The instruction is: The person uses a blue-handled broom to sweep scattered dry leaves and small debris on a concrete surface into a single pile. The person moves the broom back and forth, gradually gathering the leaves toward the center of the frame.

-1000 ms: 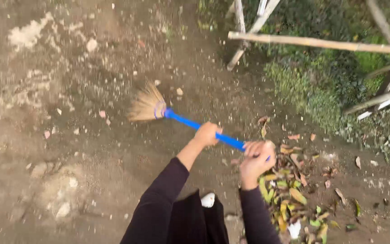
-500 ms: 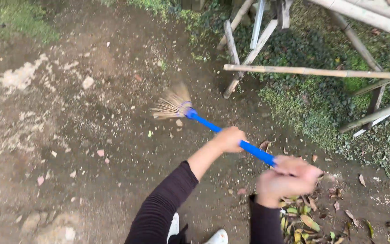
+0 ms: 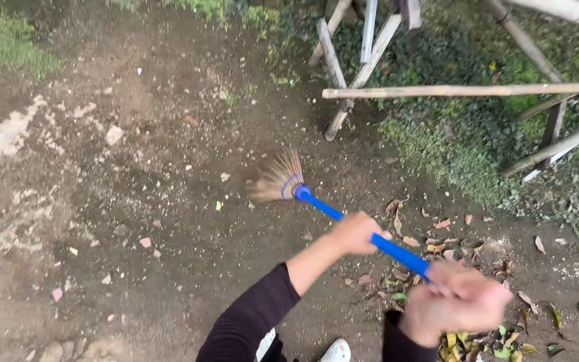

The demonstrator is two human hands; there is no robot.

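Both hands are clamped on the blue broom (image 3: 343, 218): left hand (image 3: 356, 232) at mid-handle, right hand (image 3: 457, 305), blurred, at the end, bristles low over bare dirt (image 3: 135, 201). Leaves (image 3: 437, 245) lie gathered near the right hand; 1 green leaf (image 3: 218, 206) and scattered pebbles remain unswept. Bamboo poles (image 3: 450, 90) and grass border the dirt beyond.

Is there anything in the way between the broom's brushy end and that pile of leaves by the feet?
Nothing big. Between the broom head and the leaf pile there is bare dirt with scattered leaves; the left hand and right hand grip the blue handle above it.
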